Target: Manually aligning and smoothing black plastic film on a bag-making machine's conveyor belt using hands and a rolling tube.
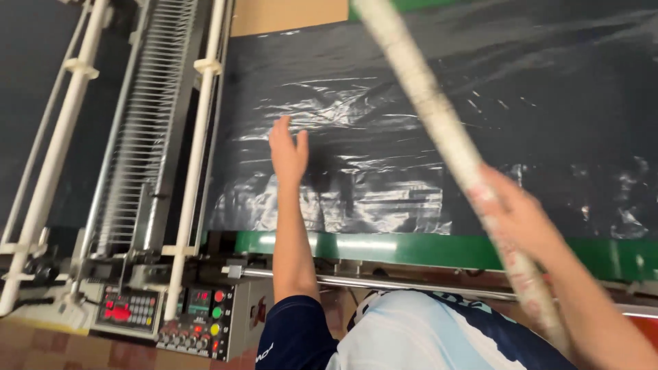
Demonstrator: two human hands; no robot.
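**flat palm on the film, stick in the other fist**

the left hand [288,154] lies on the black plastic sheet [439,137], its fingers [279,131] spread flat and holding nothing. the sheet covers the green-edged tabletop [411,248] and reaches right up to the machine rails on its left side. it looks thin, light and slack – glossy wrinkles bunch around the hand – so it would likely slide and crease easily and tear if snagged; pressing with a flat palm or pinching a free edge seems the gentlest hold.

the right hand [517,219] is closed around a long pale stick [439,116], stiff and wrapped in worn tape, which slants up across the sheet – it is gripped near its lower end.

left of the sheet run white rails [199,137] and a ribbed metal track [147,116]; below them sits a control panel [164,315] with coloured buttons. a steel bar [370,281] runs along the near side of the tabletop.
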